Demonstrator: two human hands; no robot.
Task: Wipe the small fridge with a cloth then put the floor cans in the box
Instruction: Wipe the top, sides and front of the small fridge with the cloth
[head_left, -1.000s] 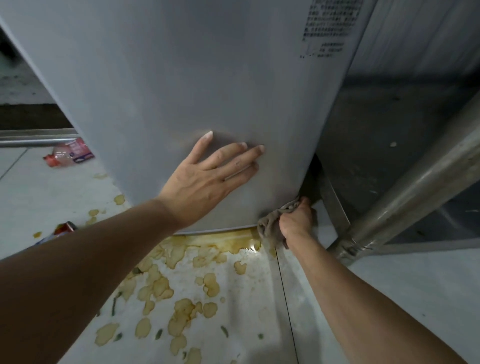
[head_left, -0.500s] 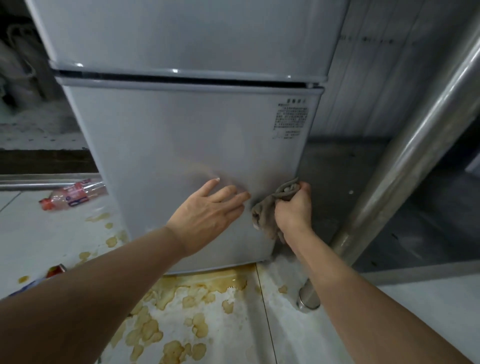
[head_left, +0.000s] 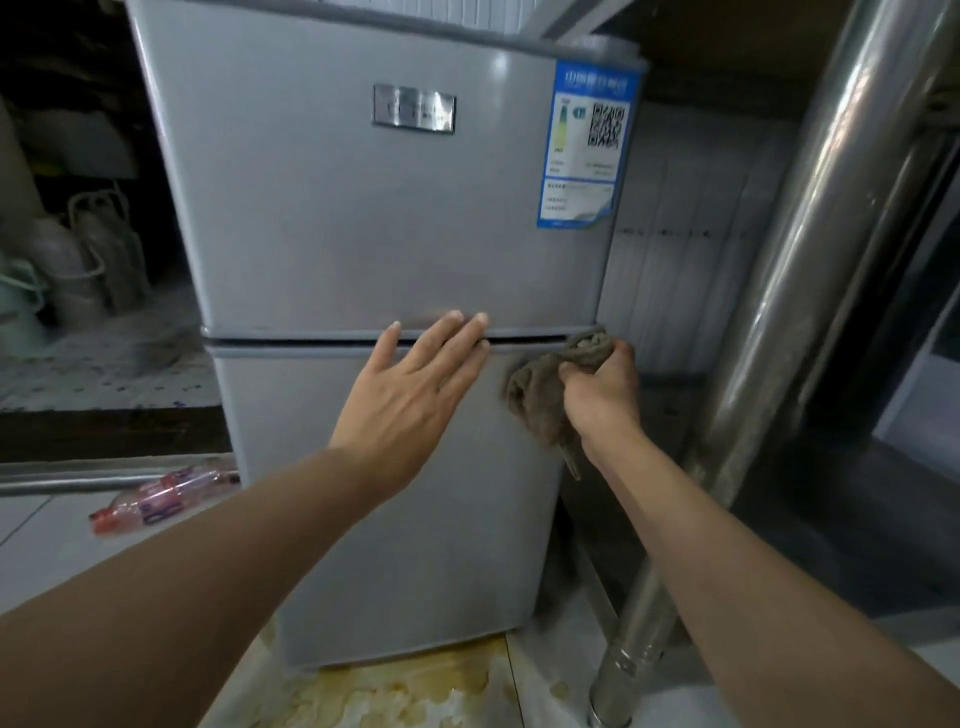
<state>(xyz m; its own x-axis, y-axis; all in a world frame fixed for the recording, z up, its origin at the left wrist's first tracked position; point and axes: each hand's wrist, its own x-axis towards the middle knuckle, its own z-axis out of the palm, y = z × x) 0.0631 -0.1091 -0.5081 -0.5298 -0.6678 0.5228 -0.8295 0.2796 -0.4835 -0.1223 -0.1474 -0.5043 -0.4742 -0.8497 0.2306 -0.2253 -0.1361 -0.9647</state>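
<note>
A small grey two-door fridge (head_left: 363, 234) stands in front of me, with a blue label at its upper right. My left hand (head_left: 410, 384) lies flat and open on the lower door, fingertips reaching the seam between the two doors. A bunched brown cloth (head_left: 545, 395) is gripped in my right hand (head_left: 602, 395), pressed on the lower door's right edge just under the seam. No cans or box are in view.
A plastic bottle with a red cap (head_left: 161, 499) lies on the floor left of the fridge. Yellow-brown spill stains (head_left: 405, 691) cover the tiles below the fridge. A steel post (head_left: 779, 332) rises close on the right. Bags (head_left: 93, 254) sit in the dark space at left.
Both hands have moved up the lower door from its bottom to the seam between the doors. My view has risen, so the upper door and its label now show.
</note>
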